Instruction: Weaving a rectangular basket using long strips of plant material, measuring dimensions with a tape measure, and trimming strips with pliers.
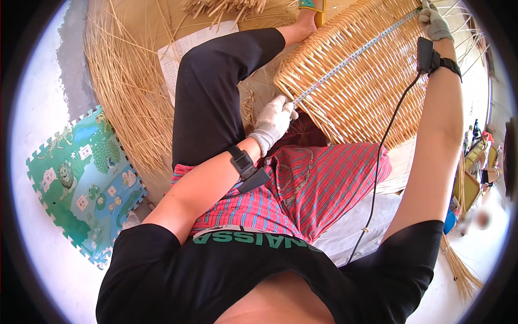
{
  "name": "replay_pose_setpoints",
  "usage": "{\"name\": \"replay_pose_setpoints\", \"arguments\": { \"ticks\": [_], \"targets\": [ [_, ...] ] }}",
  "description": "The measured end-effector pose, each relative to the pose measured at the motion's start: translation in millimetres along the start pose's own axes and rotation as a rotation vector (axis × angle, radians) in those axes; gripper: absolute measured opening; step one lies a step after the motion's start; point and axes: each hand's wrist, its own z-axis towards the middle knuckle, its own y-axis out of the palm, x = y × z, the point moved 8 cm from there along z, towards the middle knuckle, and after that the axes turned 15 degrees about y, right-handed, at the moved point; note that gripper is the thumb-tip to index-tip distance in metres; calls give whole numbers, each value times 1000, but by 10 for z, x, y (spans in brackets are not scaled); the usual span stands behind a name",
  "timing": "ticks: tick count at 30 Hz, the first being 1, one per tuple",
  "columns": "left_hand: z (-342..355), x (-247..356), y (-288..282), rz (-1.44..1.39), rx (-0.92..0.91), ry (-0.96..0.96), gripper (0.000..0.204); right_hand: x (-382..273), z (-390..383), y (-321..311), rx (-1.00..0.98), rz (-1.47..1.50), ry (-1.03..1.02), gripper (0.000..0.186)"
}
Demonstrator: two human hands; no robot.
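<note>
A woven wicker panel [356,81], perhaps one side of a basket, leans across my lap toward the upper right. Stretched diagonally over it is a white tape measure [353,56]. At the panel's near left corner my left hand [274,117], in a pale knit glove, pinches one end of the tape. My right hand [433,22], gloved too, holds the other end at the far right edge, its fingers closed there. Both wrists carry black strapped devices. Whatever lies under the left palm is hidden.
Long loose wicker strands [127,92] lie at the left, beside a printed paper sheet [186,51]. A colourful foam play mat [86,183] is farther left. A black cable [386,137] runs down from my right wrist. Cut sticks [224,6] are bunched at the top.
</note>
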Motion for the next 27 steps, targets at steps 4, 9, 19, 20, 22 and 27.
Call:
{"name": "replay_pose_setpoints", "arguments": {
  "ticks": [4, 9, 19, 20, 22, 27],
  "targets": [
    [-22, 2, 30, 38, 1, 30, 20, 25, -332, 136, 339, -144, -52, 32],
    [-92, -106, 320, -91, -113, -8, 19, -51, -808, 338, 613, -497, -84, 30],
    [-53, -213, 532, -112, -246, -3, 23, 15, -970, 60, 772, -785, -99, 51],
    [-57, -213, 525, -95, -255, -12, 24, 56, -943, 11, 770, -747, -53, 50],
    [-69, -202, 514, -83, -261, -25, 25, 58, -881, -8, 720, -731, -59, 47],
    [-80, -163, 513, -74, -259, -61, 26, 5, -807, -140, 757, -770, -57, 42]
  ]
}}
